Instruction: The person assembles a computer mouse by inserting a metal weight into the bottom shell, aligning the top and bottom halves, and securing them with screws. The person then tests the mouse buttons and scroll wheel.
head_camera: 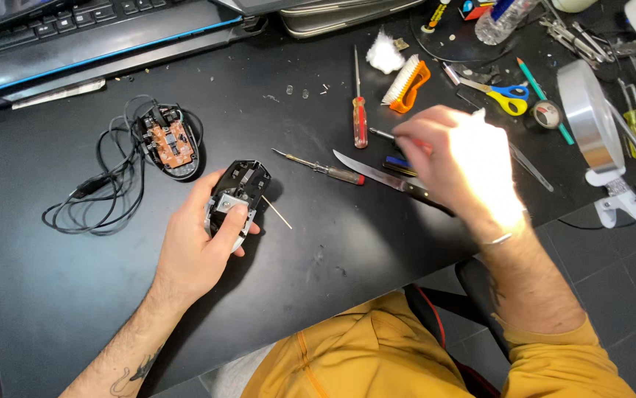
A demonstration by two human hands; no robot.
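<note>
Our left hand (196, 236) clasps the mouse shell (237, 197); our right hand (454, 158) pinches a small tool (381, 134). The knife (391, 180) beneath those fingertips could cut us.

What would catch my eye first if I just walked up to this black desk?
Probably the brightly lit right hand at centre right, its fingers pinching a small tool over a long steel knife. Next, the left hand cradling an opened black plastic mouse shell. Behind it lies an orange-brown circuit board inside its coiled black cable.
</note>
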